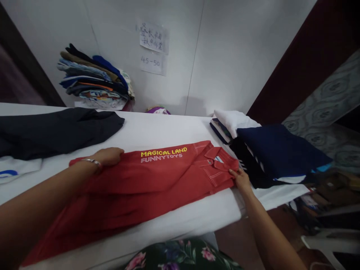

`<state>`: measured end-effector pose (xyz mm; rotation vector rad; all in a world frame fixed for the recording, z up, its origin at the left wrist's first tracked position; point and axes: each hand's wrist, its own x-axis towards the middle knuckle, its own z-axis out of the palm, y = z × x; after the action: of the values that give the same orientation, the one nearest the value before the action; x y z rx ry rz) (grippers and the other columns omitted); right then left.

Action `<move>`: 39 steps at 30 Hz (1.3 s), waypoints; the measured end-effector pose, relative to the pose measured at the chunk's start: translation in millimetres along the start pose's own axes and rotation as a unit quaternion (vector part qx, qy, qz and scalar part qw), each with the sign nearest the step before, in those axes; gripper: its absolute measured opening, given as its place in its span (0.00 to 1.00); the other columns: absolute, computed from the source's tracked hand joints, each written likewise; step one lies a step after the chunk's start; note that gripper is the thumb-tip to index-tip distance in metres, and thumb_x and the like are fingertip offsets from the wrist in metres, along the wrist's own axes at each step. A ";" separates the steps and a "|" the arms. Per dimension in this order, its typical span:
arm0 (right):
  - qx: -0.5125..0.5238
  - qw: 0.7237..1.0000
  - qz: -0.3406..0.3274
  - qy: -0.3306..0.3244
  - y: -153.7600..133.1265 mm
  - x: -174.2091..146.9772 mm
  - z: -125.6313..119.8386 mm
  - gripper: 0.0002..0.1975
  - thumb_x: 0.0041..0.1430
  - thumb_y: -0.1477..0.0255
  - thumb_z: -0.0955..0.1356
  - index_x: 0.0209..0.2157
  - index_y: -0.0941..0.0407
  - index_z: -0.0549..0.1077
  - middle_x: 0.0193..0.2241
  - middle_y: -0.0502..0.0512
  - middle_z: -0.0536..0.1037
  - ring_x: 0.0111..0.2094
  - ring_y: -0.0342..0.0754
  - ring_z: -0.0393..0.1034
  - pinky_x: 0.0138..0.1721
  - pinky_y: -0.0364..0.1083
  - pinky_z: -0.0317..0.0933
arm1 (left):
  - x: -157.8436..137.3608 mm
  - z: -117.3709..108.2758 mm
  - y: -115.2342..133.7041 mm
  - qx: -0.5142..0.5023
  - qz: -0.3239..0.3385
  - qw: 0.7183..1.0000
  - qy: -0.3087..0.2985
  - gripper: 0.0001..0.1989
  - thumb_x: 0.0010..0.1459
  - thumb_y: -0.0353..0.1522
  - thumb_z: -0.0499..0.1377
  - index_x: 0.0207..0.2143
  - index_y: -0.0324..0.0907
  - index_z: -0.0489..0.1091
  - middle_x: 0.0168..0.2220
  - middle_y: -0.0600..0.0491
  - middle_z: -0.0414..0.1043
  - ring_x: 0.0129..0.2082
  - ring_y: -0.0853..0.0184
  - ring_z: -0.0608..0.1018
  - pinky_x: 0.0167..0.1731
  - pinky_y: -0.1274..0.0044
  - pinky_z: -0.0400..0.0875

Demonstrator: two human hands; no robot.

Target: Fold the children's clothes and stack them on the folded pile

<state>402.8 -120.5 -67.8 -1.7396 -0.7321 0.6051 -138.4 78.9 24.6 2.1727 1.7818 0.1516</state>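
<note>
A red collared shirt [157,183] with white stitching and yellow and white lettering lies stretched across the white-covered table, its collar to the right and its left part hanging over the front edge. My left hand [108,156], with a silver bracelet at the wrist, grips the shirt's far edge left of the lettering; the fingertips are partly hidden. Near the collar, my right hand [241,180] pinches the shirt's right end between thumb and fingers.
Dark clothing [62,127] and a white garment [19,168] lie at the left. Folded clothes [281,150] are stacked at the right. Behind the table rises a tall pile of folded garments [92,78] by the wall, where handwritten paper signs [153,48] hang. A white chair [323,243] stands lower right.
</note>
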 end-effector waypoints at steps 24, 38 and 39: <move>-0.418 0.808 -0.414 0.013 -99.8 -41.5 67.1 0.25 0.63 0.62 0.62 0.58 0.60 0.63 0.65 0.69 0.54 0.66 0.62 0.45 0.61 0.63 0.45 | -66.1 89.9 10.3 0.098 0.114 0.986 0.073 0.28 0.62 0.41 0.41 0.59 0.40 0.64 0.63 0.43 0.60 0.64 0.53 0.60 0.61 0.56 0.50; -0.441 0.855 -0.143 -0.233 -86.1 29.4 190.1 0.39 0.62 0.51 0.59 0.65 0.62 0.52 0.68 0.67 0.45 0.68 0.58 0.35 0.64 0.62 0.30 | -77.9 91.3 19.9 0.159 0.081 0.981 0.080 0.30 0.62 0.38 0.36 0.60 0.39 0.63 0.64 0.43 0.59 0.64 0.51 0.60 0.59 0.50 0.51; -0.439 0.856 -0.145 -0.232 -82.4 32.1 189.8 0.39 0.62 0.51 0.59 0.65 0.63 0.52 0.68 0.66 0.44 0.68 0.57 0.34 0.64 0.61 0.30 | -78.0 91.5 19.6 0.156 0.079 0.981 0.079 0.30 0.62 0.38 0.36 0.60 0.39 0.64 0.63 0.43 0.59 0.64 0.51 0.60 0.58 0.50 0.52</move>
<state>274.8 43.0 -40.8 -2.2447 -1.7911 0.5087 -110.7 -16.5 -45.8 2.5905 1.8191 0.0882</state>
